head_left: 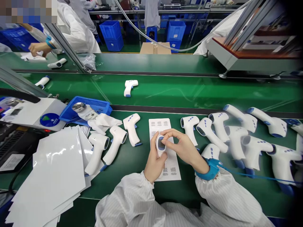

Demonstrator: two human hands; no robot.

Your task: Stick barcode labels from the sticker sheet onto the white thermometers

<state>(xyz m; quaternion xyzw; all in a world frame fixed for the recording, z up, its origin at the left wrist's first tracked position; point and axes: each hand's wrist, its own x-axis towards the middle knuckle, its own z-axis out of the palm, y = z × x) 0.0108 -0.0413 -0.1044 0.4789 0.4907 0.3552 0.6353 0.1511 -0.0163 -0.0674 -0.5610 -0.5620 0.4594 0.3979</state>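
Observation:
My left hand (153,160) is closed around a white infrared thermometer (160,150), its dark display end facing up toward me. At that display, the bent thumb and index finger of my right hand (181,145) close on the thermometer's edge; whether a small piece sits between them I cannot tell. Beneath both hands lies a white sheet of printed labels (174,168). A blue wrist strap (209,170) with a cord circles my right wrist. Left of the sheet, a white thermometer (132,129) with a blue base rests on the green table, beside two more.
Several thermometers (257,151) crowd the table on the right. A stack of white sheets (56,170) covers the left, near a blue tray (104,108) with a bottle (85,110). One thermometer (130,87) lies on the green conveyor (177,93). Across it, a co-worker's hand (40,49) handles something white.

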